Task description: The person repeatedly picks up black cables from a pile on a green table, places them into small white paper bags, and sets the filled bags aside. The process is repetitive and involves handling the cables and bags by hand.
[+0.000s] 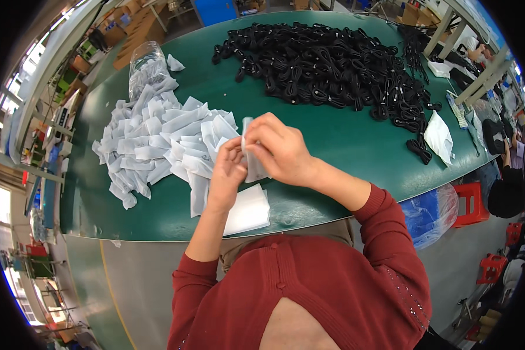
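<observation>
A small frosted plastic bag (pixel 254 169) stands between my two hands above the front of the green table (pixel 338 157). My left hand (pixel 227 175) has its fingers curled against the bag's left side. Closed at the bag's upper end is my right hand (pixel 284 153), thumb and fingers pinching it. What the bag contains, if anything, cannot be made out. Under my hands lies a stack of flat translucent bags (pixel 248 213). To the left spreads a heap of frosted bags (pixel 151 137), and a wide pile of coiled black cables (pixel 332 70) covers the far right.
A large clear plastic bag (pixel 147 61) sits at the table's far left. A white bag (pixel 439 137) lies near the right edge. Beside the table are a red stool (pixel 471 204) and a blue container under clear plastic (pixel 429 213). Other people are at the far right.
</observation>
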`<act>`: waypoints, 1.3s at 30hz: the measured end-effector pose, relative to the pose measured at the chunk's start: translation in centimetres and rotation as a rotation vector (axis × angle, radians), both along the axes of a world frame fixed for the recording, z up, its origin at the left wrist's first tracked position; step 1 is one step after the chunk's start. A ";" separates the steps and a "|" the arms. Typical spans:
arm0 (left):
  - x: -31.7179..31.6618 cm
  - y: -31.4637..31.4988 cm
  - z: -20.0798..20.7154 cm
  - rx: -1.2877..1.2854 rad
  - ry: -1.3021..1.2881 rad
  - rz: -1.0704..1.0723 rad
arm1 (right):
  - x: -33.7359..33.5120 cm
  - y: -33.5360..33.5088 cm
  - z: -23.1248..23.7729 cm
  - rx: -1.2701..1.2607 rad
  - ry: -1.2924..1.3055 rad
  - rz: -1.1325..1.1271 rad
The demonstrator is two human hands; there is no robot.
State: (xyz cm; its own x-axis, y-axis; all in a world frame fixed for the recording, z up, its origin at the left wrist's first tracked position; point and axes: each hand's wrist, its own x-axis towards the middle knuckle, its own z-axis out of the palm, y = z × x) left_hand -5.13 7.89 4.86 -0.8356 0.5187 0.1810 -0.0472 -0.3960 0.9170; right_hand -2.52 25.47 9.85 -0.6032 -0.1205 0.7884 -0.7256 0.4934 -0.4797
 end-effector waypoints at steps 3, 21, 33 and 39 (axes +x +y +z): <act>0.1 1.1 -0.1 -0.287 0.276 0.069 | -1.1 0.3 -0.7 -0.038 -0.098 0.015; -7.6 -1.4 -4.8 -1.201 1.285 0.293 | -20.6 18.5 -3.8 0.690 -0.216 -0.972; -18.4 -7.5 -5.2 -1.285 1.377 0.380 | -23.7 19.2 -4.3 0.998 -0.765 -0.850; -19.6 -7.4 -5.4 -1.323 1.352 0.395 | -19.1 16.8 -6.7 0.991 -0.549 -0.801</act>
State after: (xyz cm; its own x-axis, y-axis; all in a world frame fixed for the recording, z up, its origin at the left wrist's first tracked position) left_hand -24.75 0.51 -0.50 -0.5859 0.6933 0.4196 0.7458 0.6638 -0.0553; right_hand -21.61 42.23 3.12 -0.9747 0.0379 0.2204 0.0794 0.9800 0.1825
